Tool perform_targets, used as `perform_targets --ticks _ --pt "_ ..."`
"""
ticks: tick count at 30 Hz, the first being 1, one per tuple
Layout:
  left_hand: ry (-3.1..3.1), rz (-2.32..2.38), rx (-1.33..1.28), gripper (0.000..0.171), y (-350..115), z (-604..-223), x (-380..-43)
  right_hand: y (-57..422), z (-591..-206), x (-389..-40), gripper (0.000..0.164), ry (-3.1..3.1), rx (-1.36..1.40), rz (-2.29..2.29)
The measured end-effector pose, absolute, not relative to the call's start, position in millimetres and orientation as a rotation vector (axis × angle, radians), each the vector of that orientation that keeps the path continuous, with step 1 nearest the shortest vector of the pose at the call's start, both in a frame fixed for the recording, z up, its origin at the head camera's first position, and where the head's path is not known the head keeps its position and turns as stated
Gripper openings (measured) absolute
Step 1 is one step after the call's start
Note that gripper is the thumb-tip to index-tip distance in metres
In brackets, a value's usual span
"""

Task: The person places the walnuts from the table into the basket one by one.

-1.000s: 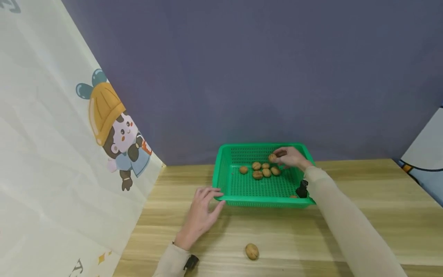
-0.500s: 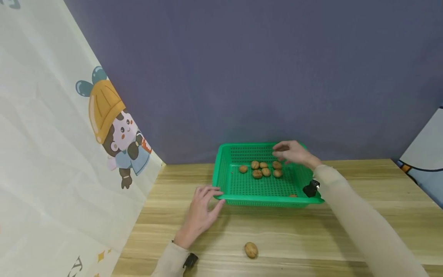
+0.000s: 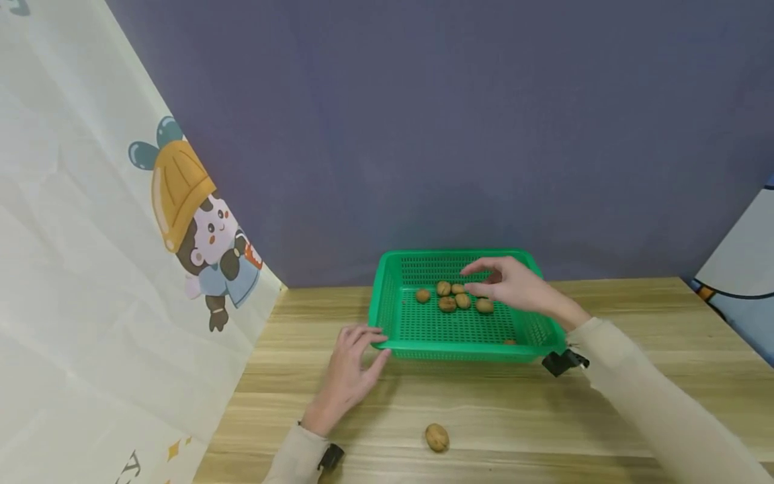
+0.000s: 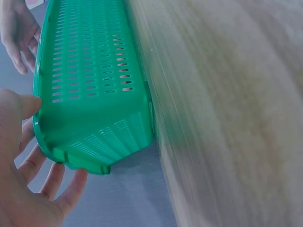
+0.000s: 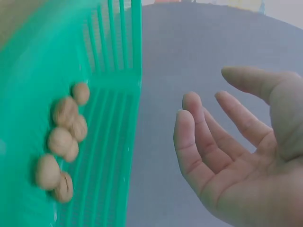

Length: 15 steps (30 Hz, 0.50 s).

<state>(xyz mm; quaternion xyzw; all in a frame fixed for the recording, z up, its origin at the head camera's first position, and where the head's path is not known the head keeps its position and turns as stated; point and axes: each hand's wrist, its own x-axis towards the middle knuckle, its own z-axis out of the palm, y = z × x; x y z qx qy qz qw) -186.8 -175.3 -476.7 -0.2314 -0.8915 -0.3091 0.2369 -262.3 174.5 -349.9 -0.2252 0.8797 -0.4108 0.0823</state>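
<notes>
A green slotted plastic basket (image 3: 471,347) stands on the table, several walnuts (image 3: 447,305) inside it. At its near left corner, my left hand (image 3: 343,376) holds the rim; in the left wrist view, the thumb (image 4: 31,105) and spread fingers sit on either side of that corner. Over the basket's right part hovers my right hand (image 3: 514,286), thumb and fingers apart with nothing between them. The right wrist view shows that palm bare beside the clustered walnuts (image 5: 60,141). One walnut (image 3: 510,342) is mostly hidden behind the near rim.
A single walnut (image 3: 437,437) lies on the wooden table (image 3: 532,417) in front of the basket. Behind the basket rises a dark blue-grey backdrop (image 3: 423,134). A white printed sheet (image 3: 72,269) borders the table on the left.
My right hand held a walnut one second ago and has let it go among the others in the basket. It has since drawn back toward me. The left hand stays put.
</notes>
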Motion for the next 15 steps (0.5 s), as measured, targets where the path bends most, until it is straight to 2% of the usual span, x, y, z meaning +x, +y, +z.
perform_targets --ticks 8,15 --pt "-2.446 -0.840 -0.630 0.023 -176.1 -476.4 -187.7 157.7 -367.8 -219.6 0.037 2.671 -0.746 -1.313" --pt "-2.442 -0.837 -0.641 0.022 -175.3 -477.4 -188.2 142.2 -409.3 -173.1 0.030 2.775 -0.977 -1.499"
